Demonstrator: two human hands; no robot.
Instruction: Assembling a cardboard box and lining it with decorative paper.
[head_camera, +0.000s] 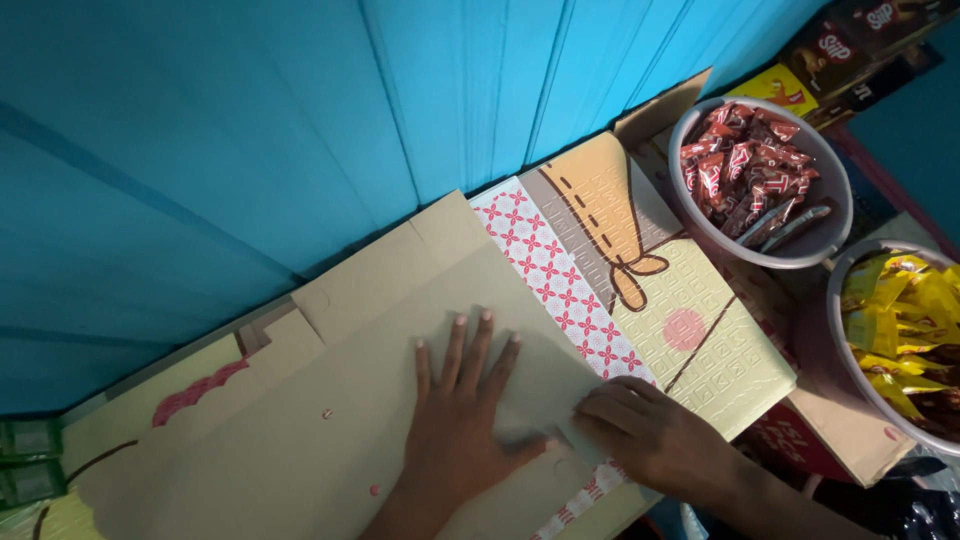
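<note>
left hand (462, 420) flat, palm down, fingers spread and straight, pressing on the plain brown flattened cardboard sheet (330, 420); gripping nothing. right hand (650, 435) just right of the left hand, touching it near the thumb, fingers curled loosely downward over the right edge of the cardboard sheet; cannot tell whether pinching that edge or only resting on it.

cardboard sheet lying tilted, running from lower left to upper right, against the blue painted plank wall (250, 130) behind. tucked under the sheet's right edge, a strip of white paper with a red flower-and-lattice pattern (555, 275), showing beside the right hand and again below it. right of that strip, an embossed cream and pale green panel with a brown dashed line and a pink dot (690, 330), also partly under the sheet.

further right of the sheet, well apart from both hands, a round grey bowl full of red-wrapped sweets (805, 250); below that, a second round bowl with yellow-wrapped sweets (838, 330). at the sheet's far left end, green packets (28, 455) at the frame edge.
</note>
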